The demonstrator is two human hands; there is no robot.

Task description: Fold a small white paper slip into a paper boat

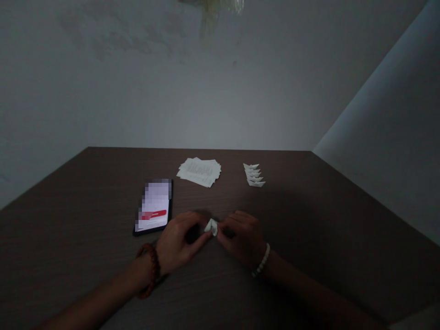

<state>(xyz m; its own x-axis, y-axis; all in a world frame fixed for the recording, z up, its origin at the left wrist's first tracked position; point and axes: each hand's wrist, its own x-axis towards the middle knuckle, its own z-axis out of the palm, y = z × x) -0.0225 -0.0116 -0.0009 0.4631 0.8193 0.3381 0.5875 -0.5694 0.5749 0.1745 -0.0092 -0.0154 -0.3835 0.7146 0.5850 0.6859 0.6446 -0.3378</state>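
A small folded piece of white paper [212, 227] is held between my two hands, low over the front middle of the table. My left hand [180, 238] pinches its left side between thumb and fingers. From the other side, the thumb and index finger of my right hand [243, 236] grip its right edge. Brown beads circle my left wrist, pale beads my right. Several folded paper boats [255, 176] stand in a close row farther back on the right. Beyond my left hand, a loose stack of paper sheets [200, 172] with faint marks lies flat.
A phone [154, 204] with a lit, partly blurred screen lies left of my left hand. The dark brown wooden table [85, 192] reaches back to a grey, stained wall [206, 101]. The light is dim.
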